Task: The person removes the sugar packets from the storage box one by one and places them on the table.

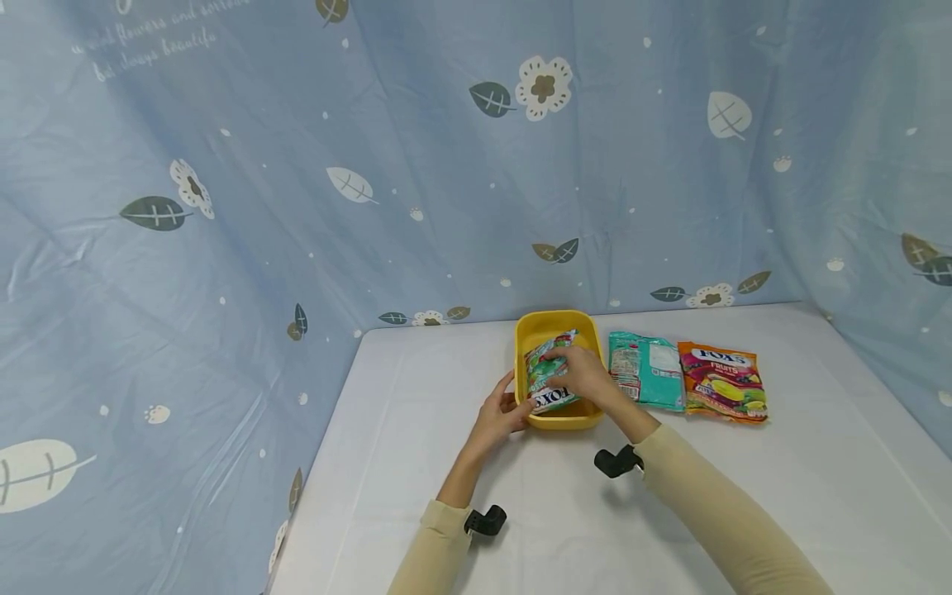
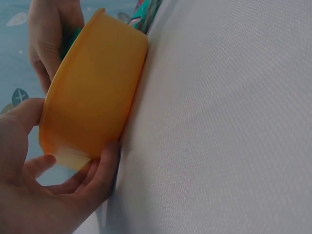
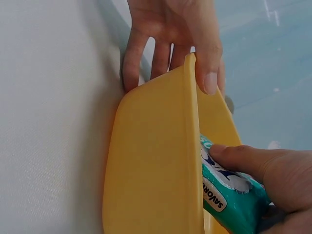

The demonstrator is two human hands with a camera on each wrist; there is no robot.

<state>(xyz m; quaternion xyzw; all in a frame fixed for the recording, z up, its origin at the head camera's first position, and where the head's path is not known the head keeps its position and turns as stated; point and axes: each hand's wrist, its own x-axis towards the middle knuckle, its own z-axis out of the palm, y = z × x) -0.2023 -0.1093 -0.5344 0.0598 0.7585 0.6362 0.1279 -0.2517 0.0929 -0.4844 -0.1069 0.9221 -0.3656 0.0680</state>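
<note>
A yellow plastic tub [image 1: 567, 422] stands on the table near the back. My left hand [image 1: 497, 420] holds the tub's left front corner. In the right wrist view its thumb hooks over the rim, with the fingers spread along the outer wall. Inside the tub lies a green-and-white Fox's candy bag [image 1: 552, 400], slanted and partly covered by my right hand [image 1: 585, 376], which reaches in over the right side. Seen from the right wrist, the right thumb presses on the bag's printed face while the other fingers go behind it, pinching the bag.
Right of the tub, a teal candy bag [image 1: 654, 382] lies back side up. Beside it is an orange-and-purple Fox's Fruits bag [image 1: 723, 384], front up. A white cloth [image 1: 416, 397] covers the table, and a blue patterned curtain [image 1: 446, 207] hangs along the back and left.
</note>
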